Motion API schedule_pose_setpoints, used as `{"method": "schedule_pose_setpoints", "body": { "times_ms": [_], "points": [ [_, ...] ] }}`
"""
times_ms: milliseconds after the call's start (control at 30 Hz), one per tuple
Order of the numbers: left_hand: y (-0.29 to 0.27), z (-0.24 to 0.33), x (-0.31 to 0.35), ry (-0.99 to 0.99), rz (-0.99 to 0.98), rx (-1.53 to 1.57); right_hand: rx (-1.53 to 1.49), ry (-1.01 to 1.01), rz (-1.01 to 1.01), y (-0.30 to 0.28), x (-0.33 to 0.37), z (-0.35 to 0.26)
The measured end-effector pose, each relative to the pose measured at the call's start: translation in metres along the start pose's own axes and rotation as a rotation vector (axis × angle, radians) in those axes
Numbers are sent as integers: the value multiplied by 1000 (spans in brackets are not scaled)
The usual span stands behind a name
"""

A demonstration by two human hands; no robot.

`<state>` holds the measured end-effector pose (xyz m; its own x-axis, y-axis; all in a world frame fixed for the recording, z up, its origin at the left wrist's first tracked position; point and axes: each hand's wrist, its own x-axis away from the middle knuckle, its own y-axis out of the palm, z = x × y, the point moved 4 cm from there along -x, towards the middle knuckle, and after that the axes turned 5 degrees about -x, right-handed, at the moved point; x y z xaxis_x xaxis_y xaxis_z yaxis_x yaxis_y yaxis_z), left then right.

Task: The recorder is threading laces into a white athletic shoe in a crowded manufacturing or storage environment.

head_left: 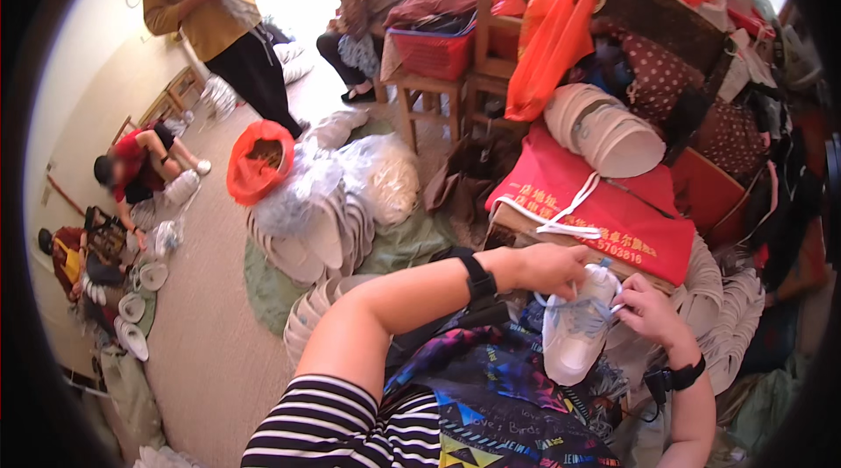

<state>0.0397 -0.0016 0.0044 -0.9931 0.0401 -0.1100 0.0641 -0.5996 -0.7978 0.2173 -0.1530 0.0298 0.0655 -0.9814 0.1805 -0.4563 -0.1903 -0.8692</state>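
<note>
A white sneaker (pixel 571 347) with pale blue-grey parts around its lacing rests over my lap, its toe pointing toward me. My left hand (pixel 561 270) reaches across to the upper left side of the shoe, fingers pinched by the eyelets, where a white loop of lace sticks out. On the other side, my right hand (pixel 650 310) pinches a white shoelace (pixel 618 305) next to the eyelets. Both wrists wear dark bands. A dark patterned apron (pixel 491 380) covers my lap beneath the shoe.
Beyond the shoe, a red bag (pixel 604 221) carries loose white laces (pixel 574 212) and stacked white shoe parts (pixel 604 131). More stacks (pixel 302 240) stand left and right. An orange bag (pixel 552 47) hangs ahead. Several people (pixel 197 3) are farther off.
</note>
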Motion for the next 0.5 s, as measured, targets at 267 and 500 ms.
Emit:
{"method": "schedule_pose_setpoints", "body": {
  "times_ms": [267, 500],
  "points": [
    [27, -4, -2, -120, 244, 169, -539, 123, 100, 17, -1, 3],
    [38, 4, 0, -293, 509, 184, -577, 200, 438, 31, -5, -1]
  ]
}}
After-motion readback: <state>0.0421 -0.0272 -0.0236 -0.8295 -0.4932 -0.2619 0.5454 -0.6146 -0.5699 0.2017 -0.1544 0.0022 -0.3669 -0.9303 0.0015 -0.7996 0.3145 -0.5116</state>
